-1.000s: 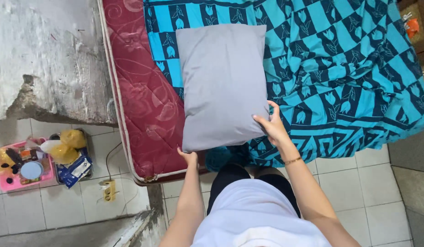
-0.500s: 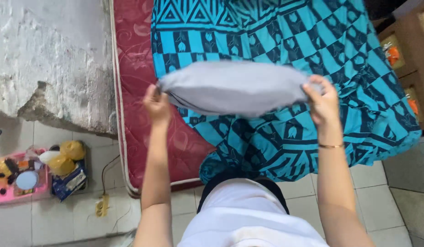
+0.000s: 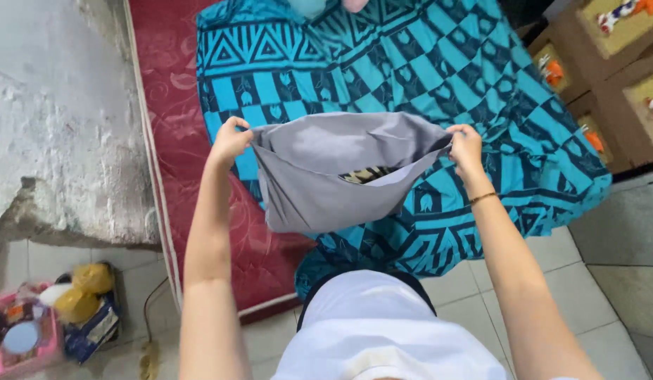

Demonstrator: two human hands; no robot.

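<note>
**A:** What are the two hands doing?

**B:** Both are raised in front of the person, holding a grey pillowcase (image 3: 326,176) up by its top edge. The left hand (image 3: 230,139) grips the left corner, with its fingers curled shut and the cloth pinched inside them. The right hand (image 3: 466,146) grips the right corner in the same way, fingers closed over the hem and thumb pressed against it. A thin bracelet (image 3: 483,198) circles the right wrist.

**A:** Where is the pillowcase, relative to the fingers?

**B:** It stretches between the two sets of fingers and hangs below them, sagging in the middle. Its mouth gapes open near the right fingers, and a patterned pillow (image 3: 365,174), dark and pale, shows inside the opening. How far the pillow reaches down inside cannot be told.

**A:** What lies beyond the hands?

**B:** Beneath and beyond the fingers is a bed sheet (image 3: 439,77) in turquoise and dark blue, printed with triangles and checks. It is spread loosely over a dark red mattress (image 3: 179,91), whose bare strip runs past the left fingers. Further left is a rough white wall (image 3: 59,119). Down near the left elbow, on the tiled floor (image 3: 608,281), sits a pink tray (image 3: 41,348) of small items beside yellow bags (image 3: 84,292). Off past the right fingers stand cardboard boxes (image 3: 622,63).
</note>
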